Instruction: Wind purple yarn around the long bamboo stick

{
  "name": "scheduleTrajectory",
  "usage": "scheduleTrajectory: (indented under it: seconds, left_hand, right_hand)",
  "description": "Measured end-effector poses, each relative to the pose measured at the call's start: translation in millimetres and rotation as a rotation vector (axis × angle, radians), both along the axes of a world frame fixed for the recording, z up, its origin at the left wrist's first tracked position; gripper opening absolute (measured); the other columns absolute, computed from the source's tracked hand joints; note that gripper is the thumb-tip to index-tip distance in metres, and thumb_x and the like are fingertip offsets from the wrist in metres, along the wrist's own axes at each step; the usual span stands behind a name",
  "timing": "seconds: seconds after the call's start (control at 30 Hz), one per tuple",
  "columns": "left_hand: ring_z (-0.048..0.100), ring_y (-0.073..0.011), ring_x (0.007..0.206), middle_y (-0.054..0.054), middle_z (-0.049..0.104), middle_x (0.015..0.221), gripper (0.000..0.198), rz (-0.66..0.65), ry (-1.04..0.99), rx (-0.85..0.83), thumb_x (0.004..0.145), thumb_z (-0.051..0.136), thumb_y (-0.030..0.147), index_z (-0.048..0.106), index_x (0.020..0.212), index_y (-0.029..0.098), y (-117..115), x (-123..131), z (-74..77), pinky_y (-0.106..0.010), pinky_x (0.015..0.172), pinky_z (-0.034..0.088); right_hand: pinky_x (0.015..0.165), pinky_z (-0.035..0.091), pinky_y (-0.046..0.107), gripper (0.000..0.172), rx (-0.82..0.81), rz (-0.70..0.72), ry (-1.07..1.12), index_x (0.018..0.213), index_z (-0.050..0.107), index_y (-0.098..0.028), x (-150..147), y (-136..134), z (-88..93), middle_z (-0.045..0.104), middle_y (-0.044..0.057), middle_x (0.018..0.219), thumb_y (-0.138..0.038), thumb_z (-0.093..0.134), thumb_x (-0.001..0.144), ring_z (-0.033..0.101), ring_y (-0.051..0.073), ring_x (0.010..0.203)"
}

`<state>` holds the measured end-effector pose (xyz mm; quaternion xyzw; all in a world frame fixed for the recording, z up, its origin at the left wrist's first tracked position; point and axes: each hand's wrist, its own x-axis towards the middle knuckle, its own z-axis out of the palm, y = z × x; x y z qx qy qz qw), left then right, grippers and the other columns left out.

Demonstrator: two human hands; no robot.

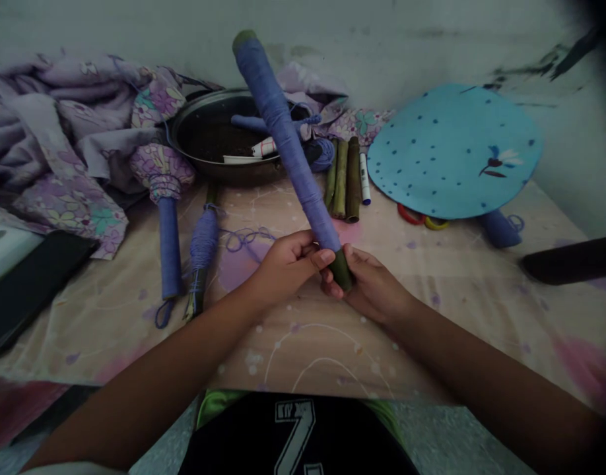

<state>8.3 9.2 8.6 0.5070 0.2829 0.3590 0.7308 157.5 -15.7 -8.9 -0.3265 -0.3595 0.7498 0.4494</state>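
Observation:
A long stick wrapped in blue-purple yarn [283, 132] tilts up and away from me, its bare green end [341, 269] near my hands. My left hand [286, 264] pinches the yarn just above that green end. My right hand [372, 287] is closed around the green end from the right. Both hands hover over the patterned cloth on the table [307, 343].
A metal bowl [204, 132] at the back holds small items. A fabric-topped blue stick [168, 224] and a half-wrapped stick [202, 254] lie left. Bare green sticks [345, 178], a marker [364, 178], a blue round fan [451, 148], floral cloth [60, 158] and a dark phone [30, 284] surround them.

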Motion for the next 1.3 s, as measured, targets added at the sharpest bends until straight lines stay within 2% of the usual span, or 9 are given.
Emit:
scheduleTrajectory:
  seconds: [0.13,0.23,0.33,0.4,0.5,0.67,0.8,1.07,1.3]
  left_hand:
    - [0.061,-0.013,0.048,0.002,0.057,0.059,0.028,0.022,0.038,-0.012,0.076,0.064,0.037,0.049,0.08,0.013,1.5,-0.4,0.8,-0.025,0.047,0.052]
    - [0.056,-0.0098,0.044,0.004,0.054,0.055,0.026,0.079,0.12,0.02,0.075,0.064,0.035,0.049,0.075,0.013,4.9,-1.3,-0.3,-0.021,0.042,0.046]
    - [0.048,-0.0049,0.044,0.005,0.051,0.052,0.022,0.184,0.251,0.116,0.073,0.066,0.03,0.054,0.074,0.012,7.7,-2.0,-2.2,-0.015,0.04,0.036]
    - [0.048,-0.0046,0.047,0.004,0.053,0.055,0.022,0.212,0.291,0.149,0.073,0.066,0.031,0.056,0.075,0.011,8.4,-2.0,-3.7,-0.015,0.042,0.035]
    - [0.054,-0.0076,0.051,0.002,0.057,0.059,0.027,0.165,0.239,0.136,0.072,0.067,0.036,0.055,0.076,0.012,7.4,-1.6,-5.0,-0.018,0.047,0.042]
    - [0.055,-0.0086,0.045,0.004,0.054,0.055,0.029,0.095,0.092,0.111,0.075,0.064,0.039,0.052,0.08,0.013,3.1,0.2,-3.1,-0.02,0.045,0.044]
    - [0.056,-0.0079,0.044,0.005,0.054,0.056,0.027,0.033,-0.03,0.03,0.077,0.063,0.036,0.052,0.086,0.013,1.7,1.4,-2.3,-0.018,0.043,0.042]
    - [0.064,-0.0177,0.047,0.001,0.061,0.054,0.03,-0.046,-0.113,-0.042,0.079,0.061,0.038,0.048,0.094,0.015,-1.1,0.3,-4.5,-0.021,0.038,0.046]
    - [0.06,-0.0128,0.045,0.005,0.054,0.055,0.03,0.025,-0.065,-0.053,0.075,0.065,0.036,0.047,0.087,0.015,2.5,0.2,-6.9,-0.023,0.038,0.049]
  right_hand:
    - [0.052,0.046,0.026,0.037,-0.021,-0.012,-0.034,0.077,0.056,-0.017,-0.2,-1.2,-1.7,0.056,-0.001,0.068,-0.054,0.056,0.079,0.052,0.009,0.052]
    - [0.051,0.048,0.025,0.043,0.029,-0.012,-0.086,0.085,0.055,-0.017,-1.3,-3.1,-3.5,0.054,0.0,0.07,-0.057,0.064,0.071,0.054,0.011,0.06]
    - [0.046,0.047,0.023,0.042,0.027,-0.079,-0.143,0.09,0.051,-0.019,-2.7,-3.4,-4.0,0.053,-0.003,0.069,-0.044,0.075,0.065,0.053,0.01,0.059]
    - [0.046,0.047,0.023,0.039,-0.019,-0.158,-0.138,0.087,0.049,-0.02,-3.3,-2.6,-3.3,0.054,-0.004,0.069,-0.037,0.076,0.065,0.052,0.009,0.057]
    - [0.05,0.049,0.024,0.033,-0.039,-0.182,-0.108,0.081,0.05,-0.019,-3.1,-1.7,-1.2,0.056,-0.004,0.068,-0.033,0.075,0.066,0.054,0.009,0.056]
    - [0.059,0.048,0.025,0.023,0.017,-0.072,-0.024,0.079,0.056,-0.018,-0.5,-2.1,-0.3,0.06,0.0,0.072,-0.038,0.066,0.077,0.057,0.01,0.059]
    - [0.064,0.049,0.027,0.026,0.031,-0.013,0.06,0.079,0.061,-0.018,1.6,-1.2,-2.2,0.06,0.0,0.071,-0.044,0.062,0.08,0.058,0.01,0.059]
    - [0.07,0.05,0.028,0.035,-0.052,0.179,0.181,0.079,0.061,-0.016,3.1,-3.4,-0.1,0.06,-0.002,0.065,-0.048,0.05,0.087,0.053,0.005,0.048]
    - [0.063,0.051,0.027,0.032,-0.112,0.046,0.124,0.085,0.062,-0.017,1.3,-1.6,-8.2,0.059,0.0,0.072,-0.047,0.05,0.087,0.056,0.009,0.059]
